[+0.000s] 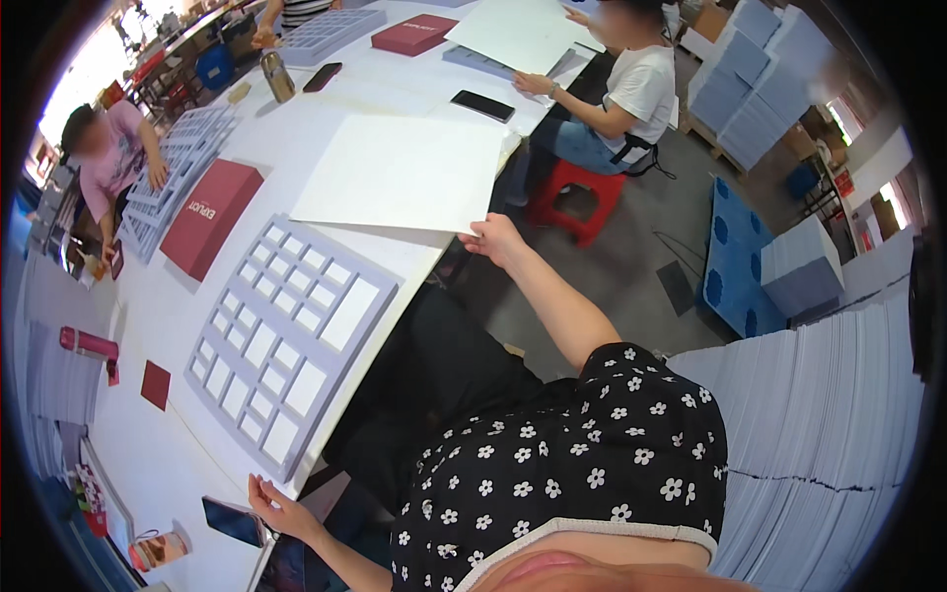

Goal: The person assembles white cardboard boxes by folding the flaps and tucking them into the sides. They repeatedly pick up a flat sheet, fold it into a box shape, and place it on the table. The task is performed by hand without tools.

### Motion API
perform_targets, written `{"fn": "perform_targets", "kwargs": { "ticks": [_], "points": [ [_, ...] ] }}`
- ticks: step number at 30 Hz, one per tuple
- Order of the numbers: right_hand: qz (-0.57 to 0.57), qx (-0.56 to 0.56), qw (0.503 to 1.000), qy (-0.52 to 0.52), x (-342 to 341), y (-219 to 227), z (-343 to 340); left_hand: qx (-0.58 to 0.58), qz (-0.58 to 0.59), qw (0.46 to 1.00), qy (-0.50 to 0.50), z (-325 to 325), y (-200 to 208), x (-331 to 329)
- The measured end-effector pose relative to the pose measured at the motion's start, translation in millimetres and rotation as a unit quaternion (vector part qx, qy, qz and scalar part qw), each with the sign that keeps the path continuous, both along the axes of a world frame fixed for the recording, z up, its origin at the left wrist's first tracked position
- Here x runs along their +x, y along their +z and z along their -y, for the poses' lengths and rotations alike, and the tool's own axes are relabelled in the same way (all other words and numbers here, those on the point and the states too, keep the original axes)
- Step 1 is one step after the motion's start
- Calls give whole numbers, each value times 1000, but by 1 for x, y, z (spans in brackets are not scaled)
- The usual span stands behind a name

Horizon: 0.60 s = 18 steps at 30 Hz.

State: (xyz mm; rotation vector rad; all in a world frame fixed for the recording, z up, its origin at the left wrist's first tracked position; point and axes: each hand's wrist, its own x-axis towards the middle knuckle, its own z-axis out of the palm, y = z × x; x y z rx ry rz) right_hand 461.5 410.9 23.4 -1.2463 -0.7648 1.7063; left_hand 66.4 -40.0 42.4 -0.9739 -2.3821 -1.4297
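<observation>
My right hand (493,240) pinches the near corner of a large white sheet (404,173) that lies over the table beside a grey compartment tray (296,331). The sheet's near edge sits along the tray's far right end. Rectangular cutouts of several sizes fill the tray, with white showing inside them. My left hand (281,508) is at the table edge, just off the tray's near left corner. Its fingers are apart and slightly curled, and nothing shows in them.
Around the white table (138,434) are a dark red box (210,219), a phone (234,521), a second phone (483,106) and a metal flask (277,77). A co-worker in white (641,89) handles sheets; another in pink (118,153) touches a grey tray. A red stool (575,197) stands right.
</observation>
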Motion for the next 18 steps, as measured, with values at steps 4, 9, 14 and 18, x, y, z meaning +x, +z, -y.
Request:
{"fn": "perform_targets", "kwargs": {
  "ticks": [4,9,14,18],
  "points": [
    [-179,-45,979,-91,-37,34,11,72,157,981,-83,-31,22,12],
    [-216,-27,974,66,-75,72,55,172,311,930,-94,-41,38,-1],
    [-161,64,952,253,-75,97,94,311,494,779,-229,-33,76,-23],
    [-61,71,924,370,-86,105,106,333,528,737,-259,-13,97,-33]
  ]
}}
